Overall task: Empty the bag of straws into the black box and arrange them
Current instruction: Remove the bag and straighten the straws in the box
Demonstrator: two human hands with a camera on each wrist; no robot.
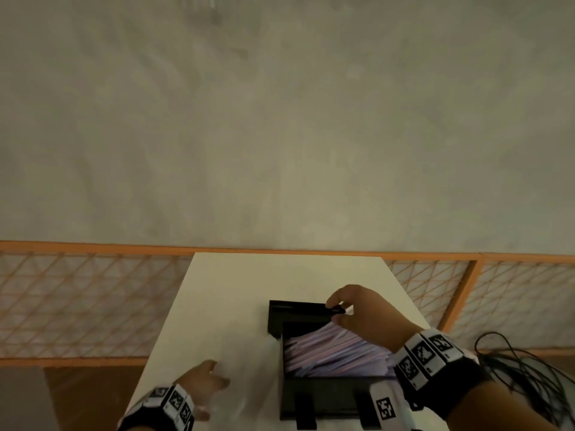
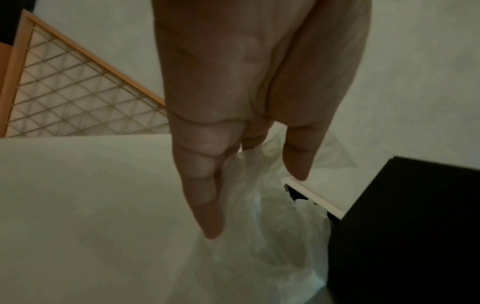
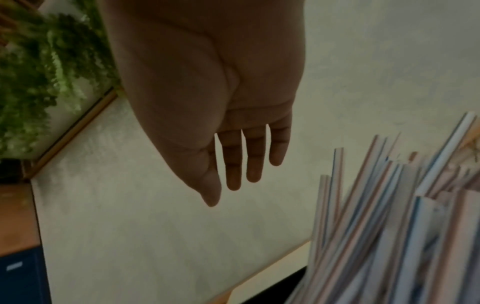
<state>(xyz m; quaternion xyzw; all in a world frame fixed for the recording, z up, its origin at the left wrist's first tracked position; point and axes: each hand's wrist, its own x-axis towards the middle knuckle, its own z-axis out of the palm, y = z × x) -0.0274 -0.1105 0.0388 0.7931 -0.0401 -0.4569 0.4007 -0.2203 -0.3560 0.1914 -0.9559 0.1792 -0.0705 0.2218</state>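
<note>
While the straws lie heaped inside the black box, their pink and pale lengths run roughly from 7 o'clock to 1 o'clock across the open compartment. In the right wrist view the straw ends fan out unevenly and are not aligned. The box sits on the white table, toward the near right part of the surface.

At the 12 o'clock edge of the box, the right hand hovers with fingers loosely extended; the head view suggests finger and thumb are closing on the dark far rim, but whether they actually grip it cannot be told. The right wrist view shows the fingers straight and close together.

At 9 o'clock from the box, just beside its wall, lies the clear plastic bag, crumpled and flat on the table. The left hand holds the bag's upper edge, fingers extended downward and pinching the film.

Behind the table, at 12 o'clock, stands an orange lattice fence. Black cables lie at 3 o'clock.
</note>
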